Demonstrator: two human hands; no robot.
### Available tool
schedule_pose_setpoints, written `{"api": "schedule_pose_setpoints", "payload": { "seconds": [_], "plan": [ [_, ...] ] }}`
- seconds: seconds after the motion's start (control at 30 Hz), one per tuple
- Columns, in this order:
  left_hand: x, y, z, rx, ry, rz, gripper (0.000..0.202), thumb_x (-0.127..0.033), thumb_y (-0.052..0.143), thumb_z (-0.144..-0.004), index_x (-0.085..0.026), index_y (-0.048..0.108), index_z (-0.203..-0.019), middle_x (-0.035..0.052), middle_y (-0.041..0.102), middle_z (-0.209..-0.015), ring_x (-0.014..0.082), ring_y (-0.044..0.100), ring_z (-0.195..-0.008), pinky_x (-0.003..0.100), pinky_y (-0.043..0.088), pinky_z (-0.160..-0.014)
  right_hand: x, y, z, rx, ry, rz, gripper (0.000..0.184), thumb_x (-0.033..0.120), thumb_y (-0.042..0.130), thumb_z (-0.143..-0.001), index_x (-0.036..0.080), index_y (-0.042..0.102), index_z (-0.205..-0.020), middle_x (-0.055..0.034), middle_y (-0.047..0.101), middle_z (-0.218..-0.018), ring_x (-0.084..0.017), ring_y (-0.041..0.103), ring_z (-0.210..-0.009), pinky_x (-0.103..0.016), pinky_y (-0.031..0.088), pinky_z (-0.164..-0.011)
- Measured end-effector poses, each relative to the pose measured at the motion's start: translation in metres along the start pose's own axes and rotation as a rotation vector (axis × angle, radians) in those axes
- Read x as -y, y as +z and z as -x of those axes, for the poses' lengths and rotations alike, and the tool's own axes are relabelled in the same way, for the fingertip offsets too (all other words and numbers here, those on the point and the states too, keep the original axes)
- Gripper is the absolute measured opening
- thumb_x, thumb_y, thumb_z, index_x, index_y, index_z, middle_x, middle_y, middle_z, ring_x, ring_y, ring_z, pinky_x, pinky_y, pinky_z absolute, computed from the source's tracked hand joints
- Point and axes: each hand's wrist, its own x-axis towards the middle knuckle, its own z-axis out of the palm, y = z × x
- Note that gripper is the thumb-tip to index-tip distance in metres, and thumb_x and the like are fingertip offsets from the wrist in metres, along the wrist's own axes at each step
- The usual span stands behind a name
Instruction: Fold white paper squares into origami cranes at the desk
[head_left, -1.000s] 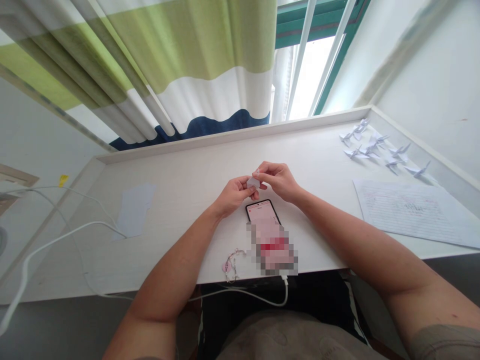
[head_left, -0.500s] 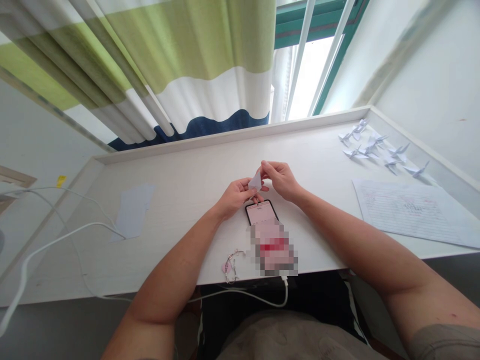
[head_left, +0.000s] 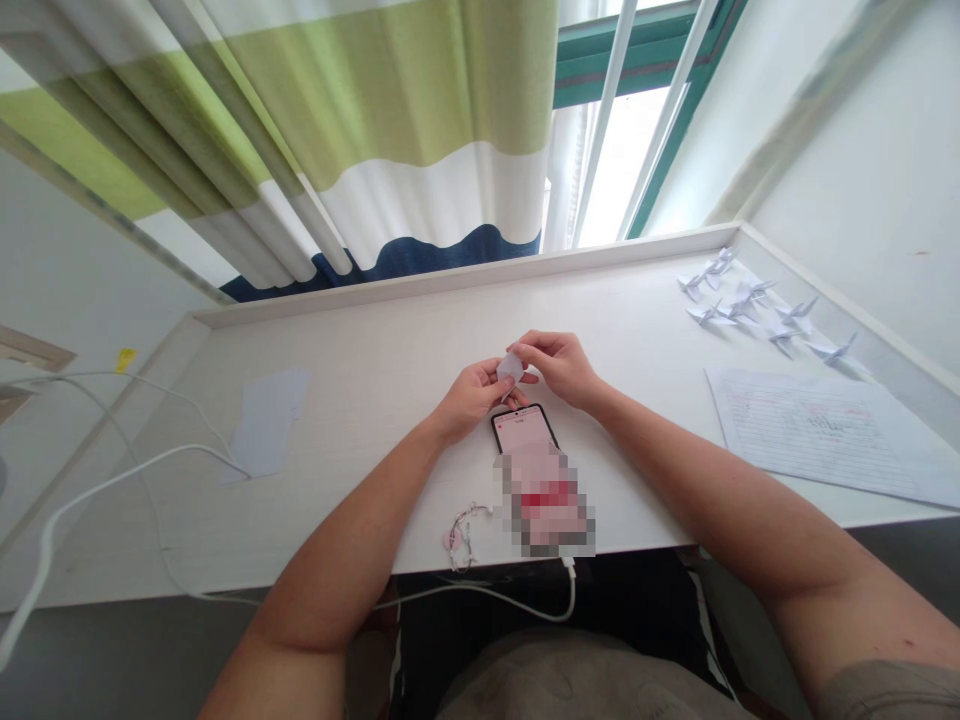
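Observation:
A small piece of folded white paper [head_left: 509,368] is held between my two hands above the desk, just beyond the top end of a phone. My left hand [head_left: 474,393] is closed on its left and lower side, with the thumb across its face. The fingers of my right hand [head_left: 559,367] pinch its upper right edge. Fingertips partly cover the paper, so its full shape is hidden. The phone [head_left: 519,432] lies face up on the desk with a pink screen, most of it blurred out.
Several folded paper cranes [head_left: 750,293] stand at the back right. Lined written sheets [head_left: 817,425] lie at the right edge, blank paper pieces [head_left: 270,420] at left. A beaded phone strap [head_left: 459,536] lies beside the phone. A white charging cable [head_left: 510,590] hangs along the desk's front edge.
My right fingers have come down slightly and closer to the left hand. The paper's pointed top now looks lower and blunter, under the right fingertips.

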Motion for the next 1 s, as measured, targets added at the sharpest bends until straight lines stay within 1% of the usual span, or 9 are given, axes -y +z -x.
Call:
{"api": "schedule_pose_setpoints", "payload": {
  "seconds": [0.17, 0.3, 0.4, 0.47, 0.57, 0.67, 0.77, 0.87, 1.0],
  "plan": [
    [-0.0002, 0.0032, 0.0018, 0.021, -0.055, -0.016, 0.048, -0.049, 0.089, -0.082, -0.013, 0.07, -0.108, 0.0167, 0.08, -0.118, 0.013, 0.073, -0.073, 0.026, 0.055, -0.069, 0.0012, 0.0005, -0.0006, -0.064, -0.037, 0.059, 0.047, 0.058, 0.073, -0.09, 0.021, 0.062, -0.063, 0.0002, 0.059, -0.059, -0.012, 0.05, -0.055, -0.029, 0.041, -0.052],
    [-0.002, 0.0046, 0.0037, 0.025, -0.117, -0.025, 0.047, -0.048, 0.086, -0.086, -0.011, 0.07, -0.11, 0.0176, 0.08, -0.113, 0.0169, 0.078, -0.079, 0.029, 0.059, -0.074, -0.0003, -0.0017, -0.0032, -0.184, -0.077, 0.086, 0.055, 0.07, 0.073, -0.087, 0.021, 0.063, -0.064, -0.0015, 0.063, -0.062, -0.015, 0.054, -0.06, -0.031, 0.047, -0.059],
    [-0.0023, 0.0031, 0.0037, 0.008, -0.116, -0.043, 0.045, -0.047, 0.087, -0.085, -0.01, 0.072, -0.108, 0.0162, 0.081, -0.108, 0.0174, 0.078, -0.08, 0.029, 0.06, -0.075, -0.0026, -0.0012, -0.0041, -0.211, -0.062, 0.063, 0.058, 0.076, 0.073, -0.084, 0.021, 0.064, -0.067, -0.0017, 0.063, -0.062, -0.015, 0.056, -0.06, -0.032, 0.05, -0.06],
    [-0.0022, 0.0015, 0.003, -0.009, -0.089, -0.045, 0.046, -0.047, 0.088, -0.084, -0.011, 0.073, -0.108, 0.0142, 0.081, -0.104, 0.0171, 0.078, -0.079, 0.029, 0.06, -0.075, -0.0033, 0.0003, -0.0037, -0.185, -0.041, 0.028, 0.058, 0.077, 0.072, -0.083, 0.021, 0.065, -0.07, -0.0018, 0.064, -0.063, -0.015, 0.058, -0.06, -0.033, 0.053, -0.061],
    [-0.0023, -0.0004, 0.0015, -0.031, -0.03, -0.047, 0.049, -0.05, 0.089, -0.082, -0.012, 0.073, -0.108, 0.0116, 0.081, -0.098, 0.0166, 0.077, -0.076, 0.029, 0.06, -0.074, -0.0034, 0.0025, -0.0025, -0.075, -0.011, -0.001, 0.056, 0.076, 0.075, -0.081, 0.02, 0.068, -0.075, -0.0031, 0.069, -0.07, -0.016, 0.062, -0.064, -0.033, 0.055, -0.064],
    [-0.0027, -0.0006, 0.0005, -0.052, -0.003, -0.085, 0.049, -0.053, 0.088, -0.081, -0.013, 0.074, -0.105, 0.0119, 0.081, -0.098, 0.018, 0.077, -0.078, 0.031, 0.06, -0.074, -0.0042, 0.003, -0.0017, -0.012, 0.006, 0.033, 0.054, 0.072, 0.078, -0.08, 0.019, 0.069, -0.074, -0.0026, 0.069, -0.069, -0.014, 0.06, -0.062, -0.03, 0.051, -0.06],
    [-0.0024, -0.0001, -0.0005, -0.139, 0.052, -0.175, 0.047, -0.056, 0.086, -0.082, -0.014, 0.072, -0.099, 0.0107, 0.08, -0.097, 0.0191, 0.076, -0.082, 0.032, 0.059, -0.075, -0.0049, 0.0014, -0.0017, -0.005, 0.012, 0.049, 0.052, 0.068, 0.079, -0.081, 0.019, 0.068, -0.07, -0.0015, 0.066, -0.064, -0.013, 0.057, -0.058, -0.029, 0.045, -0.056],
    [-0.0014, -0.0014, -0.0018, -0.258, 0.171, -0.263, 0.045, -0.059, 0.083, -0.084, -0.016, 0.071, -0.092, 0.0056, 0.077, -0.086, 0.0157, 0.071, -0.076, 0.029, 0.057, -0.071, -0.0043, -0.0003, -0.0015, 0.018, 0.012, 0.068, 0.05, 0.066, 0.079, -0.081, 0.019, 0.068, -0.068, -0.001, 0.065, -0.061, -0.013, 0.057, -0.057, -0.029, 0.045, -0.056],
    [-0.0011, -0.0051, -0.0031, -0.31, 0.239, -0.321, 0.045, -0.06, 0.081, -0.084, -0.016, 0.075, -0.086, 0.0038, 0.073, -0.077, 0.0142, 0.066, -0.07, 0.029, 0.056, -0.069, -0.0034, 0.0003, -0.0006, 0.048, 0.013, 0.042, 0.049, 0.067, 0.078, -0.083, 0.019, 0.071, -0.074, -0.0017, 0.069, -0.066, -0.013, 0.058, -0.058, -0.029, 0.049, -0.058]
  ]
}}
